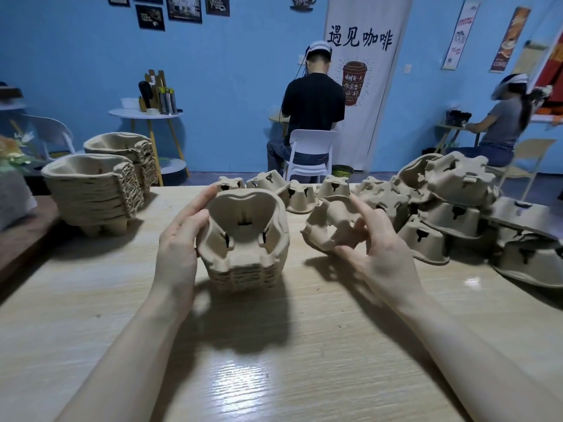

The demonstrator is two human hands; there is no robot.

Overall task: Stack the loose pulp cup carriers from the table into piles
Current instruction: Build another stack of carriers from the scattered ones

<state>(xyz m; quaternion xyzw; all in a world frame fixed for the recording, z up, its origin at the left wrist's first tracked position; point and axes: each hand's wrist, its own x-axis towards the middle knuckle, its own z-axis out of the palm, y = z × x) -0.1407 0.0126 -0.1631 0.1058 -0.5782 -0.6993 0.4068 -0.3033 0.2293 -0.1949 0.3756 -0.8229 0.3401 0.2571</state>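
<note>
At center, left hand [179, 242] grips the stack [245, 239]; right hand [376, 248] pinches a carrier [332, 226] at 3 o'clock. I'd flip it cups-down and line it up before nesting.

Far beyond the hands, a person in a black shirt [313, 102] sits facing away on a white chair [310, 153], next to a white coffee banner [362, 71]. Further right, another seated person in grey [502, 120] works at a small desk. To the left, a round white side table [146, 114] holds metal cups, under framed posters [182, 7] hanging on the blue wall [76, 56].
</note>
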